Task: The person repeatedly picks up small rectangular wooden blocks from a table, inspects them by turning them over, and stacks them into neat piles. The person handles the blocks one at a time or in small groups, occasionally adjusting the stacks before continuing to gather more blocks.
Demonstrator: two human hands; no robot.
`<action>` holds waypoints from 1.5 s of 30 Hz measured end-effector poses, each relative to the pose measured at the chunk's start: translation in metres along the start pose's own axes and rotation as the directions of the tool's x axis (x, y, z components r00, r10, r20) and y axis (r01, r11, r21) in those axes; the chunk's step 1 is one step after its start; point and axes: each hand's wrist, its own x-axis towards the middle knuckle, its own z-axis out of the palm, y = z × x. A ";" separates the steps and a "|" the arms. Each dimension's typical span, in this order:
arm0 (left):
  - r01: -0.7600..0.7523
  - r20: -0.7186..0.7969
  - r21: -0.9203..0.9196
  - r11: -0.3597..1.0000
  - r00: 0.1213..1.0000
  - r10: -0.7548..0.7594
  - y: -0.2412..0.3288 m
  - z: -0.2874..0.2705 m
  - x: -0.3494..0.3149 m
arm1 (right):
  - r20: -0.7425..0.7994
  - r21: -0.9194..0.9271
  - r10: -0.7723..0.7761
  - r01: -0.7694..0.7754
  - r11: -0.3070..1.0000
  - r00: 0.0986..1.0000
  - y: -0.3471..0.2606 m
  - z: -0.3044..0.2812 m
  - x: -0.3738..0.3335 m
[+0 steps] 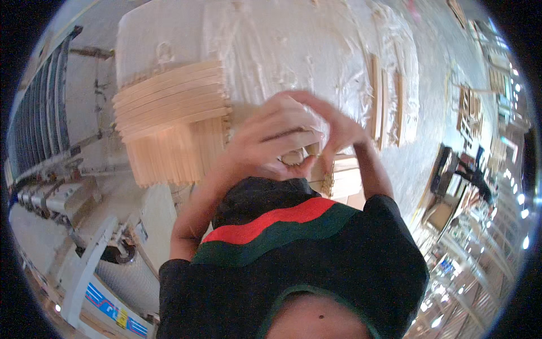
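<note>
Both hands meet at frame centre: left hand (265,138) and right hand (333,133), fingers curled shut around a pale wad (293,152). Beyond, upper left, lie stacked slats (169,101), long axes left-right, nearer the left hand.

Just left of the left hand (265,135), the stack of thin slats (169,104) is pale raw wood, matt and unvarnished, its cut ends rough-looking. Beyond both hands, thin clear plastic sheeting (293,51) lies wrinkled and glossy over the bench (152,39). Right of the right hand (333,127), loose strips (387,104) show the same bare wood. The shirt (293,248) below is soft matt knit cloth.
</note>
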 end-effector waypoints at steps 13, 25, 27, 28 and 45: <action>0.255 0.091 -0.465 0.848 0.966 -0.241 0.001 0.057 -0.005 | -0.654 -0.124 -0.102 0.026 0.992 0.750 0.014 0.073 -0.061; 0.371 0.161 -0.379 0.848 0.929 -0.334 -0.005 0.050 -0.006 | -0.669 -0.218 -0.163 0.017 0.976 0.725 0.021 0.074 -0.057; 0.358 0.159 -0.404 0.842 0.934 -0.321 -0.007 0.046 -0.013 | -0.658 -0.175 -0.156 0.052 0.983 0.737 0.014 0.076 -0.055; 0.353 0.155 -0.439 0.826 0.936 -0.317 -0.009 0.047 -0.015 | -0.655 -0.205 -0.180 0.056 0.977 0.734 0.013 0.075 -0.054; 0.342 0.181 -0.446 0.827 0.939 -0.291 -0.002 0.039 -0.015 | -0.706 -0.330 -0.237 -0.015 0.944 0.667 -0.004 0.080 -0.072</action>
